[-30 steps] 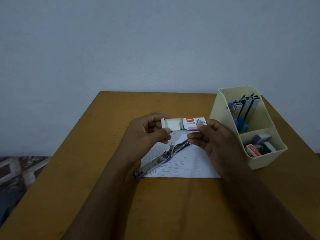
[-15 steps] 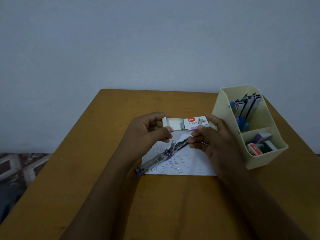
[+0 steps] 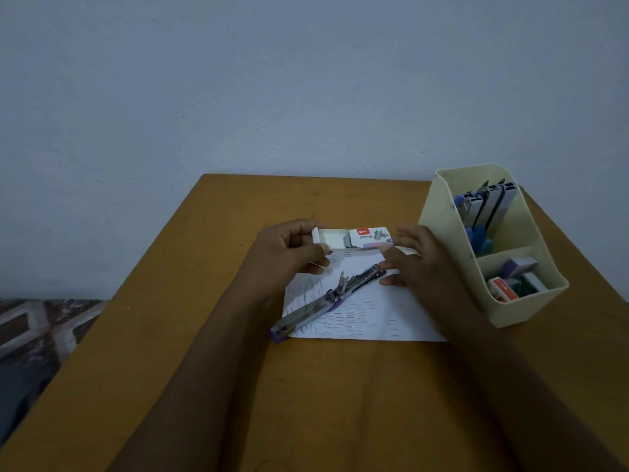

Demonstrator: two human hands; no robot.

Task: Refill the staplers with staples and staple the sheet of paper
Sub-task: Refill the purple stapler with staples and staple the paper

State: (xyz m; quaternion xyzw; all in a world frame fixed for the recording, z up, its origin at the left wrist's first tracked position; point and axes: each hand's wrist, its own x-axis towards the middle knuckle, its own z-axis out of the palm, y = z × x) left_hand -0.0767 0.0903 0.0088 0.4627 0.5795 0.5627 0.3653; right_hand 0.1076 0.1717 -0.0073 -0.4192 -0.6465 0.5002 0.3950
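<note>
Centre frame, above the worktop (image 3: pixel 238 386): the left hand (image 3: pixel 289 253) pinches the slid-out tray end of the staple box (image 3: pixel 369 235), while the right hand (image 3: pixel 418 264) pinches its sleeve end. Just below, the purple stapler (image 3: pixel 326 299) lies swung open on the sheet of paper (image 3: pixel 367 321). A cream organiser (image 3: pixel 449 264) stands at right.
</note>
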